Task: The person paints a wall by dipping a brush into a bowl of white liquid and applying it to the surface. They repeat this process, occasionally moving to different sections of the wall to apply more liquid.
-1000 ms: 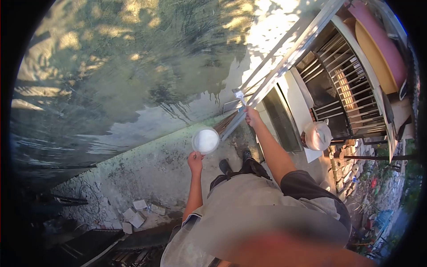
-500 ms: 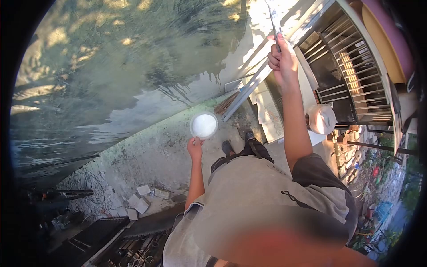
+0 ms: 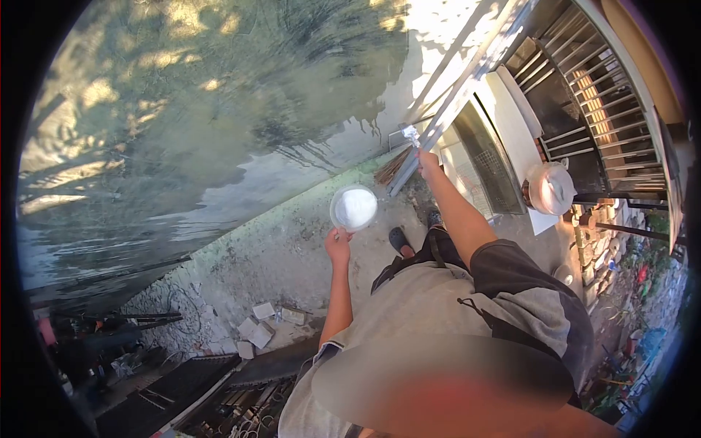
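Observation:
My left hand [image 3: 338,245] is closed on the near rim of a round white bowl [image 3: 334,209] and holds it out level in front of me. White material [image 3: 357,206], smooth on top, fills much of the bowl. Stretched forward, my right hand [image 3: 428,164] is wrapped round the handle of a slim tool [image 3: 411,134] whose far end is coated white. Its exact kind does not show clearly. That end overlaps the lower wall in this view, up and right of the bowl. The wall [image 3: 292,87] carries greenish-grey patches beside paler, whiter areas.
A straw broom [image 3: 393,166] and grey poles [image 3: 431,139] lean by the wall. To the right are a barred metal rack [image 3: 606,117] and a lidded clear tub [image 3: 550,188]. Broken white blocks [image 3: 257,332] lie on the concrete floor at lower left.
My right hand has swung down and left with the tool, from high up to near the wall's foot. The bowl stays in my left hand, and the view has shifted slightly.

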A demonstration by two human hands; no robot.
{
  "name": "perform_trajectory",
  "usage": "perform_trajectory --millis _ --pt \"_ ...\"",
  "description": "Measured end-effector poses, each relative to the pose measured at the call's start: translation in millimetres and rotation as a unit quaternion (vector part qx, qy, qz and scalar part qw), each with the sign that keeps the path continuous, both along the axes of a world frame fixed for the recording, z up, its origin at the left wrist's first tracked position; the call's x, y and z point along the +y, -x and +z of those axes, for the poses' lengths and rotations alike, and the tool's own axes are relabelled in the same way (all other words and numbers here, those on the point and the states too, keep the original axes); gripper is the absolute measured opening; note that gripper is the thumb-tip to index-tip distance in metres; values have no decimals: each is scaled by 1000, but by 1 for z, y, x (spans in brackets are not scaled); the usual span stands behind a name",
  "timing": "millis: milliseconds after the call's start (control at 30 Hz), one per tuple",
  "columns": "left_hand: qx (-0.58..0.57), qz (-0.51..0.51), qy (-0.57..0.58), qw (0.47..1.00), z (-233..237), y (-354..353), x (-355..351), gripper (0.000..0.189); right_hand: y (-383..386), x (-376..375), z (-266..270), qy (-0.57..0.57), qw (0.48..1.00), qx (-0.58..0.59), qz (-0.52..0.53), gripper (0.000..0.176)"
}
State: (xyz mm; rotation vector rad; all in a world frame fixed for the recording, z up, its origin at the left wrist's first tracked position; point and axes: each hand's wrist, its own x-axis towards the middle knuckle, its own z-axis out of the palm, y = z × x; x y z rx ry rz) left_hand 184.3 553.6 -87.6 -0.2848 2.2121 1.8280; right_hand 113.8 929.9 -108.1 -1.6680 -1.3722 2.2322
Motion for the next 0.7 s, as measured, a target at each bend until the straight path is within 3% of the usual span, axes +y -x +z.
perform_trajectory --millis 67,133,200,267,333,400,500,533,600,633,667,700 --pt "7 -7 7 1000 6 1 -7 20 4 -8 4 -14 998 -55 -6 32" --pt "4 6 -10 1000 13 -2 -10 20 22 -3 33 -21 999 32 -26 30" --pt "3 17 -1 1000 10 -5 -14 21 40 1 89 -52 988 139 -27 29" --pt "2 30 4 1000 2 -3 -17 21 37 -2 170 11 976 215 -32 28" --pt "-4 43 -27 999 -9 -4 -21 21 12 -16 232 -7 967 255 -9 28" --pt "-15 63 -29 997 -10 -1 -16 22 -15 -28 265 -24 956 291 15 29" --pt "-16 46 -40 998 1 5 -7 24 -53 -40 280 -161 940 284 96 34" --pt "-19 43 -39 998 1 7 -6 24 -65 -42 272 -152 944 271 110 34" --pt "-16 46 -49 998 10 13 3 24 -81 -44 257 -424 846 253 200 37" --pt "-11 51 -60 997 16 16 7 23 -94 -45 272 -410 857 144 278 36" --pt "-14 61 -61 996 12 19 9 23 -99 -43 262 -408 854 145 288 36" --pt "-5 55 -68 996 9 22 10 23 -104 -42 245 -504 781 171 327 33"
